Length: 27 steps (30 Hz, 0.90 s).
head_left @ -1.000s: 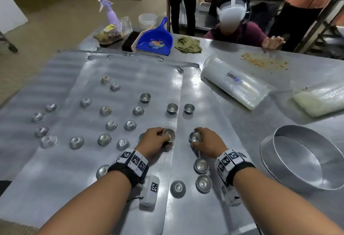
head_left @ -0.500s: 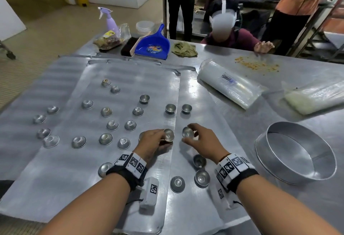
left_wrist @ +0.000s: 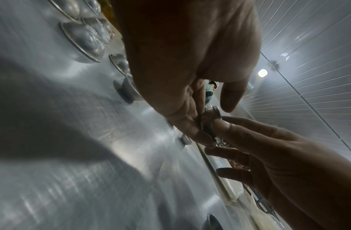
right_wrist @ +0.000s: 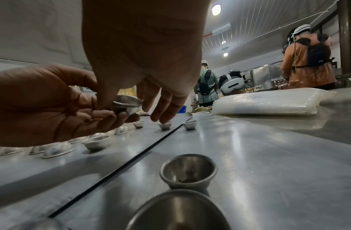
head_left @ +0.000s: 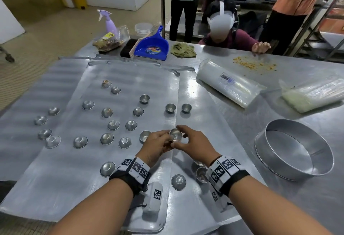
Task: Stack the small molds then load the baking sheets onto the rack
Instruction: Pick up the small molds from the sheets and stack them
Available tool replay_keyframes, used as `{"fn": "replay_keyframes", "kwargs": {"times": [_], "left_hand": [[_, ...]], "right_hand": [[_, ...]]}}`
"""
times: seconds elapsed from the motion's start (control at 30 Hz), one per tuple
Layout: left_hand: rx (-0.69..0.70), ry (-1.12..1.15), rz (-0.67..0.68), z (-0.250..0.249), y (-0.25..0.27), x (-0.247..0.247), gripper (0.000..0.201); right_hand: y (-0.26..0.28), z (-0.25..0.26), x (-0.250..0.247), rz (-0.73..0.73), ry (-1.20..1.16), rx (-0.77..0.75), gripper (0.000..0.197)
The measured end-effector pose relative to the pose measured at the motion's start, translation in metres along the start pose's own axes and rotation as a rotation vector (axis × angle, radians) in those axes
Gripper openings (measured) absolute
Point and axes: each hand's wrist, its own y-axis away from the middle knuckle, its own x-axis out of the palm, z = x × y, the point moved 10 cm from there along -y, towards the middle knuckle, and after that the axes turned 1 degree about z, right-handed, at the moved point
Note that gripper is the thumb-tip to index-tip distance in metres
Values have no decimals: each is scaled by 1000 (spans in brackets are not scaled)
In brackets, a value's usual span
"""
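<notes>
Both hands meet above the seam between two baking sheets (head_left: 55, 179). My left hand (head_left: 166, 139) pinches a small silver mold (head_left: 176, 135) from the left. My right hand (head_left: 183, 135) pinches a mold from the right and presses it against the left one, so the two look nested. In the right wrist view the held mold (right_wrist: 128, 105) sits upright between my left hand's fingers (right_wrist: 111, 118) and my right thumb. The left wrist view shows the mold (left_wrist: 210, 121) pinched between both hands. Several more molds (head_left: 107, 139) lie across the sheets, many upside down.
Two upright molds (head_left: 202, 174) stand under my right wrist, and one inverted mold (head_left: 178, 181) lies near them. A round cake ring (head_left: 294, 151) sits at the right. A plastic bag roll (head_left: 229, 84), a blue dustpan (head_left: 152, 47) and a seated person (head_left: 229, 37) are beyond.
Each hand lifted one mold from the sheets and moved inward. The two molds, apart before, now meet between the hands.
</notes>
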Motion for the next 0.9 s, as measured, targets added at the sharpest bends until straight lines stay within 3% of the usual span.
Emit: {"fn": "replay_keyframes", "kwargs": {"times": [0.1, 0.3, 0.63, 0.9], "left_hand": [[29, 33, -13, 1, -2, -8, 19], [21, 35, -28, 10, -6, -8, 18], [-51, 41, -37, 33, -6, 6, 27], [-70, 90, -30, 35, -3, 4, 30]], "right_hand": [[6, -6, -6, 19, -18, 18, 79], [23, -58, -28, 2, 128, 173, 59], [38, -85, 4, 187, 294, 267, 71], [32, -87, -11, 51, 221, 274, 55]]}}
